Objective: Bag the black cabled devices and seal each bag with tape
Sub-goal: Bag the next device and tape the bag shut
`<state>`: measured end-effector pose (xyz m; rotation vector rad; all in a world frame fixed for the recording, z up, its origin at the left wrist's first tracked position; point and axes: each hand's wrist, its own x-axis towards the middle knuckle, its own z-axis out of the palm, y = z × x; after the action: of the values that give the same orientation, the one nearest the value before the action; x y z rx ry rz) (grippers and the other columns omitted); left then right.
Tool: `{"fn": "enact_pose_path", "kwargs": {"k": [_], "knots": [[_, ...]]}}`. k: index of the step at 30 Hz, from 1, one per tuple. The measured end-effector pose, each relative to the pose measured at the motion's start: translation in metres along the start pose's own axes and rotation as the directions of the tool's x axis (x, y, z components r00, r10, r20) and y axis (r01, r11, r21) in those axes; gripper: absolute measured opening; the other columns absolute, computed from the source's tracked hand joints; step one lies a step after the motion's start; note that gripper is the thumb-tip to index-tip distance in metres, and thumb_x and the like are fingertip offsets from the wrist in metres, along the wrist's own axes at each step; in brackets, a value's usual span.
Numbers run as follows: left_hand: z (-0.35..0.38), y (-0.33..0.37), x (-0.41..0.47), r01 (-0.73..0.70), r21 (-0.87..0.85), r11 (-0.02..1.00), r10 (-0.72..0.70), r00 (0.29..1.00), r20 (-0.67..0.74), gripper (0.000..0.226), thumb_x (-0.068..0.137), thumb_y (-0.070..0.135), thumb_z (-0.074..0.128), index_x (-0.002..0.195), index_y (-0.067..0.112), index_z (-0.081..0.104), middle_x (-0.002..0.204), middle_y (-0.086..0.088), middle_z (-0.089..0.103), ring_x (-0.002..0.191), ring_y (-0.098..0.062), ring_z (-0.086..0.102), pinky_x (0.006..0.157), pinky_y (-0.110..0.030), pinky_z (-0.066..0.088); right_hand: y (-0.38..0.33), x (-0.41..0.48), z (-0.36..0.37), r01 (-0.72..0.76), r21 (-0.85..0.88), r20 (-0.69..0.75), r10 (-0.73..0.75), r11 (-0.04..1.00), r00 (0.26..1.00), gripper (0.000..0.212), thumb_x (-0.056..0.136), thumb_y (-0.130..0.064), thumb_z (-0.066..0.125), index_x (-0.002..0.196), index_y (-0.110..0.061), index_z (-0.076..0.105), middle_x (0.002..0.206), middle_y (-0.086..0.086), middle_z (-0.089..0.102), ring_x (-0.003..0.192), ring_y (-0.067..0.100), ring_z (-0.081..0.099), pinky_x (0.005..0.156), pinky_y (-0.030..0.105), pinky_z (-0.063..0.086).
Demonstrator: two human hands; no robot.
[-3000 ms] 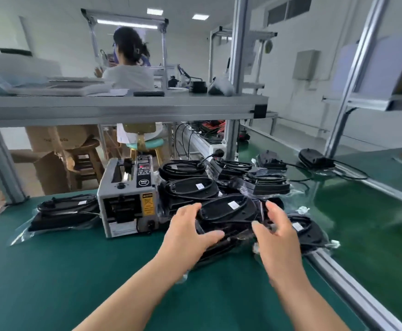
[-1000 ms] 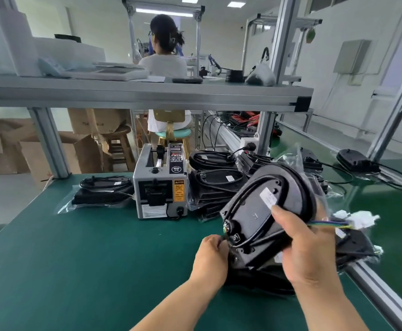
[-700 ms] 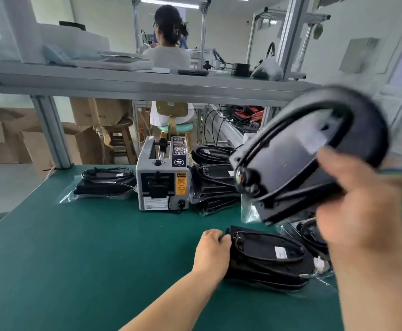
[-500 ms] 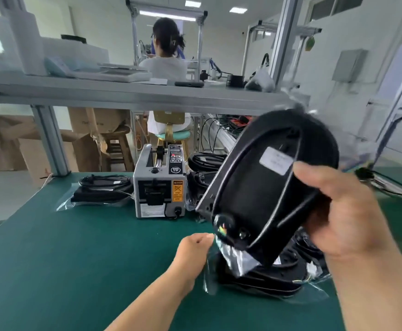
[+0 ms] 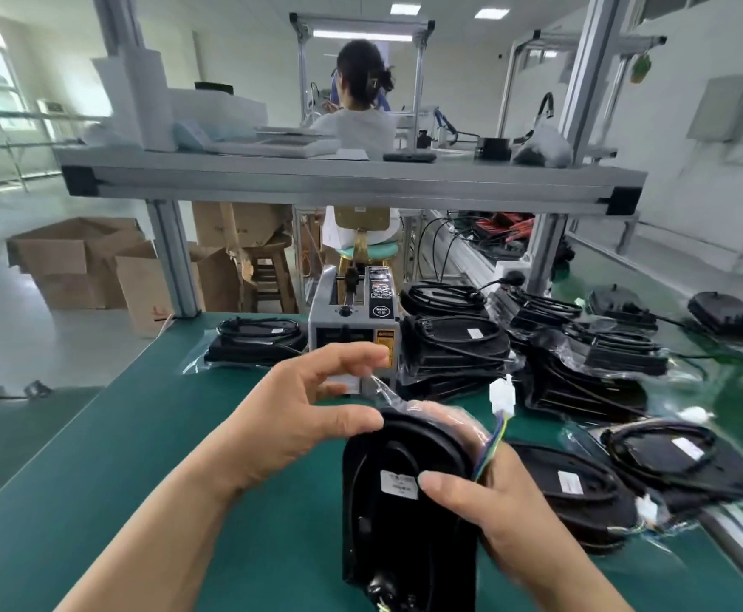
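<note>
A black cabled device (image 5: pixel 398 519) with a white label stands on end over the green table, in the grip of my right hand (image 5: pixel 488 501). A clear plastic bag (image 5: pixel 422 406) is bunched over its rounded top. My left hand (image 5: pixel 299 417) pinches that bag film between thumb and fingers at the device's upper left. A coloured wire with a white connector (image 5: pixel 503 397) sticks up beside my right hand. The grey tape dispenser (image 5: pixel 354 320) stands just behind my left hand.
Bagged black devices are stacked right of the dispenser (image 5: pixel 453 351) and further right (image 5: pixel 590 368); more lie at the right edge (image 5: pixel 665 461). One bagged device (image 5: pixel 254 344) lies left of the dispenser. An aluminium shelf (image 5: pixel 343 178) spans overhead. A person sits beyond with their back turned.
My right hand has brought the device down from in front of my face to stand on end near the table. My left hand has left the pile and taken hold of the bag film.
</note>
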<state>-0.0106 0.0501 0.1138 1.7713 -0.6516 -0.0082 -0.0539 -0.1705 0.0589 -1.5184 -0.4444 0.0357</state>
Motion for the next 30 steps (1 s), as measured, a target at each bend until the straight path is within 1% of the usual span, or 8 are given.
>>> {"fn": "enact_pose_path", "kwargs": {"k": [3,5,9,14,20,23,27,30], "knots": [[-0.006,0.007,0.007,-0.053,0.150,0.987,0.038,0.994,0.102,0.044,0.073,0.026,0.083,0.114,0.035,0.073,0.132,0.018,0.058,0.130,-0.002,0.049,0.107,-0.020,0.038,0.003,0.001,0.001,-0.018,0.013,-0.005,0.018,1.000,1.000,0.053,0.078,-0.027,0.076,0.129,-0.031,0.063,0.131,0.002,0.067,0.124,0.020,0.062,0.101,0.031,0.050],[-0.006,0.009,0.013,-0.074,0.167,0.983,0.047,0.986,0.161,0.029,0.074,0.027,0.083,0.103,0.032,0.078,0.129,0.019,0.057,0.129,0.000,0.048,0.104,-0.014,0.038,0.003,0.001,0.000,-0.014,0.039,0.002,0.014,0.999,1.000,0.054,0.078,-0.025,0.076,0.130,-0.026,0.063,0.131,0.006,0.067,0.124,0.024,0.062,0.099,0.029,0.050],[0.002,0.012,0.022,-0.117,0.187,0.975,0.080,0.977,0.197,0.011,0.079,0.026,0.079,0.089,0.023,0.081,0.109,0.008,0.064,0.110,-0.010,0.059,0.094,-0.018,0.044,0.001,0.000,-0.002,-0.016,0.052,0.027,0.015,0.999,1.000,0.057,0.077,-0.021,0.075,0.133,-0.025,0.061,0.133,0.007,0.065,0.126,0.024,0.060,0.098,0.027,0.049],[0.017,0.011,0.028,-0.145,0.133,0.980,0.127,0.983,0.136,0.012,0.088,0.014,0.072,0.077,0.011,0.072,0.086,0.001,0.062,0.081,-0.014,0.060,0.077,-0.022,0.047,-0.003,0.002,-0.008,-0.011,-0.084,0.085,0.018,0.996,0.996,0.068,0.079,-0.022,0.076,0.141,-0.030,0.052,0.140,0.001,0.059,0.133,0.020,0.054,0.107,0.030,0.045],[0.027,0.009,0.037,-0.144,0.111,0.983,0.146,0.989,-0.017,0.018,0.091,0.006,0.066,0.074,0.011,0.065,0.078,0.006,0.059,0.074,-0.008,0.055,0.073,-0.021,0.044,-0.009,0.002,-0.009,0.017,-0.246,0.084,0.004,0.969,0.996,0.063,0.080,-0.020,0.074,0.133,-0.048,0.053,0.134,-0.015,0.063,0.126,0.005,0.058,0.099,0.013,0.043],[0.025,0.012,0.045,-0.115,0.149,0.982,0.115,0.993,0.007,0.017,0.092,0.010,0.066,0.076,0.016,0.065,0.078,0.010,0.059,0.077,-0.007,0.056,0.076,-0.021,0.044,-0.014,0.002,-0.004,-0.014,-0.284,0.108,0.047,0.959,0.993,0.069,0.077,-0.022,0.075,0.132,-0.054,0.048,0.128,-0.022,0.065,0.120,0.001,0.061,0.098,0.011,0.044],[0.018,0.010,0.051,-0.138,0.148,0.979,0.129,0.989,0.070,0.012,0.090,0.021,0.071,0.078,0.021,0.070,0.082,0.010,0.064,0.079,-0.007,0.060,0.075,-0.019,0.046,-0.018,0.002,-0.004,-0.042,-0.286,0.092,0.071,0.957,0.993,0.070,0.077,-0.012,0.073,0.135,-0.045,0.051,0.121,-0.022,0.068,0.114,0.001,0.065,0.093,0.010,0.045],[0.011,-0.007,0.056,-0.057,0.044,0.997,0.061,0.991,-0.120,0.019,0.086,0.043,0.070,0.084,0.025,0.077,0.086,0.006,0.071,0.079,-0.010,0.064,0.074,-0.020,0.051,-0.019,0.004,0.004,-0.030,-0.339,-0.020,0.025,0.940,0.999,0.072,0.072,-0.014,0.075,0.133,-0.043,0.051,0.116,-0.028,0.069,0.110,-0.005,0.065,0.094,0.009,0.046]]}}
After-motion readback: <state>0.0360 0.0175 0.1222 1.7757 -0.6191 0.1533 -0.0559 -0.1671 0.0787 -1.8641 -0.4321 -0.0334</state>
